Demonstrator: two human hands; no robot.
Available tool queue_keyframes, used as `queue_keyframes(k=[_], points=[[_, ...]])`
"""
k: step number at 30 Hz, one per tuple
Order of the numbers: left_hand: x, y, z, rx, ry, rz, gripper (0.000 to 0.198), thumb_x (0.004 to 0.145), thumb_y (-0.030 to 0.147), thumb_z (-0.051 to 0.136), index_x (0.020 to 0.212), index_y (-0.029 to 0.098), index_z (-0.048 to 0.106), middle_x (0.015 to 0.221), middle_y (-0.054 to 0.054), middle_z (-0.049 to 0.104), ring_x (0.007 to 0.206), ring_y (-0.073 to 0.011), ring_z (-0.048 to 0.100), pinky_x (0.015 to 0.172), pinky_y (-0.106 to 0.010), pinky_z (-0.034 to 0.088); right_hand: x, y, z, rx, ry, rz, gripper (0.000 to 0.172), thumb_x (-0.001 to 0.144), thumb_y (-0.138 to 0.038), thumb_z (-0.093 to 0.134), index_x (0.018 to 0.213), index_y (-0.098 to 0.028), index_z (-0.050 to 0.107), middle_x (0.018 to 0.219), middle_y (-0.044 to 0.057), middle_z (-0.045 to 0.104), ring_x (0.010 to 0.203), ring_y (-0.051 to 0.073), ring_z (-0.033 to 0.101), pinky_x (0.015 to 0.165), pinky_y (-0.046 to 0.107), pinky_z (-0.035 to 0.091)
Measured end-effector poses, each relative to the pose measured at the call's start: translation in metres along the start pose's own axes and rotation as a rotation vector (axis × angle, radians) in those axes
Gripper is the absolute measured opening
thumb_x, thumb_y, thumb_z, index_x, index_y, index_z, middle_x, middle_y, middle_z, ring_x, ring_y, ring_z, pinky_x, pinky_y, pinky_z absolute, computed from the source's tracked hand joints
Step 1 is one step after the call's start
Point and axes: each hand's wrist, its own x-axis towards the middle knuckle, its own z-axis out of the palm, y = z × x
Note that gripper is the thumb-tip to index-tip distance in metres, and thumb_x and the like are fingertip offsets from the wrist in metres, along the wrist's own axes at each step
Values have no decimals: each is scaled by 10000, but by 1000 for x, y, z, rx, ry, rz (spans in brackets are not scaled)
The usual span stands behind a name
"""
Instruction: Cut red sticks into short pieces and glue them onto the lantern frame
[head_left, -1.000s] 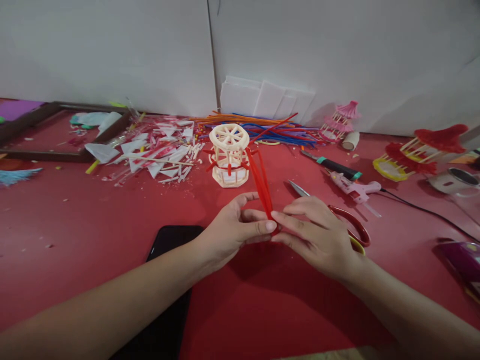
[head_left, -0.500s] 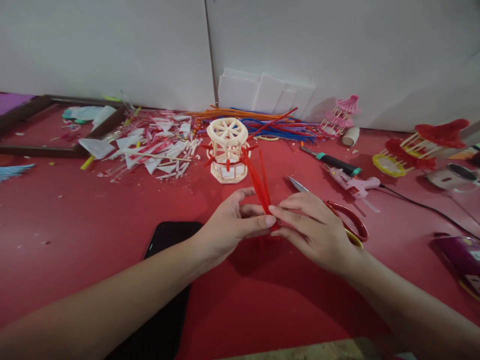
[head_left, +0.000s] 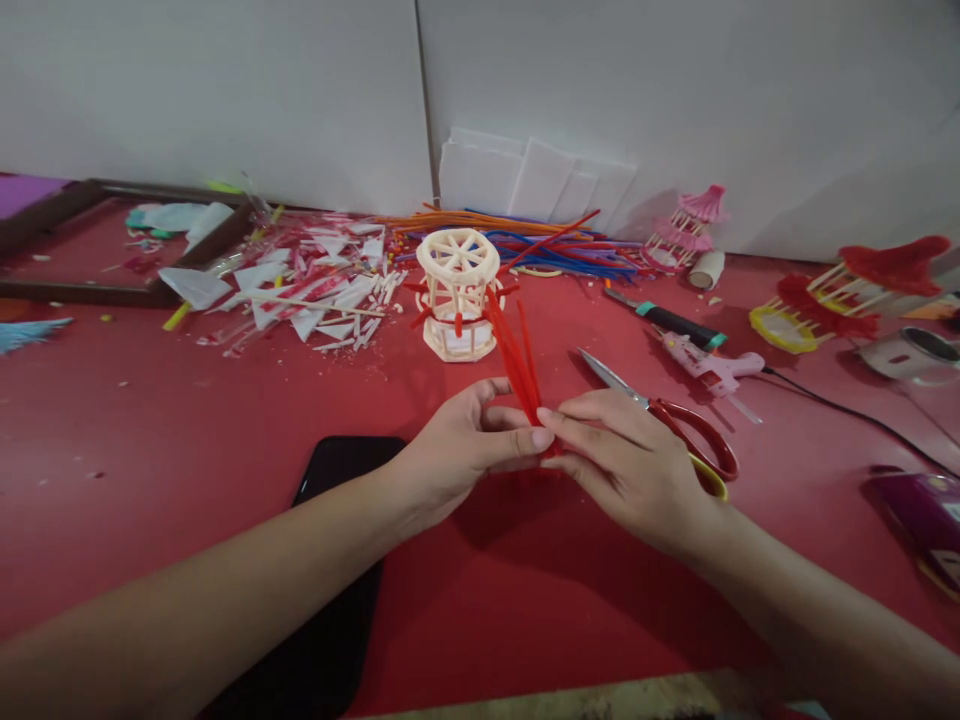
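A bundle of thin red fuzzy strips (head_left: 519, 365) stands tilted between my two hands. My left hand (head_left: 469, 440) pinches it near its lower end between thumb and fingers. From the right, my right hand (head_left: 626, 460) grips the same lower end with its fingertips. Just beyond the hands is a cream lantern-like frame (head_left: 459, 290) with a spoked top and red pieces around its middle. Scissors (head_left: 611, 377) with red and yellow handles lie open beside my right hand, which partly hides them.
A black phone (head_left: 349, 470) lies under my left forearm. Scraps (head_left: 315, 290) and coloured stems (head_left: 555, 250) lie at the back. Rightward are a cutter (head_left: 667, 320), a pink glue gun (head_left: 709, 365) with a cord, a pink model (head_left: 686, 230), a red-yellow model (head_left: 832, 300) and a metal cup (head_left: 911, 352).
The view has shifted slightly, and more of the scissors shows beside my right hand. Both hands keep their grip on the red strips, with hardly any movement.
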Motion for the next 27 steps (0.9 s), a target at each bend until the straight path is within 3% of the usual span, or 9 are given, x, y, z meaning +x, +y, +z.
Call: queue_keyframes(k=[3,6,12,19,27], points=[[0,1,1,-10,23,3,528,636,142,875,1040,185,537,703,43,727,650,-112,705,729,-250,573,0,3,-2,52,-40,-16,399,947,-354,570,1323,-222,585,1087,106,679,1013,236,650,887,410,557],[-1,2,1,-3,30,-10,535,639,129,870,1045,192,527,709,47,729,658,-111,706,734,-250,574,0,7,-4,120,-26,-21,400,961,-317,550,1347,-212,563,1118,114,677,1028,222,655,888,392,561],[-1,2,2,-13,27,-26,558,640,124,871,1057,201,508,663,75,701,630,-98,693,703,-240,581,2,5,-5,199,93,-21,241,893,-187,660,1132,-216,677,1005,71,729,959,187,689,853,354,582],[-2,3,2,18,41,-48,596,630,161,885,1107,178,528,656,55,706,623,-110,697,645,-216,579,4,3,-7,138,136,-76,155,872,-159,677,1011,-216,716,1019,73,721,974,198,686,863,386,590],[0,2,0,-1,10,-59,582,601,204,906,1100,161,609,727,12,750,646,-119,717,651,-207,573,1,8,-5,86,115,-168,219,854,-151,703,1072,-173,702,1062,92,709,1039,226,656,874,425,587]])
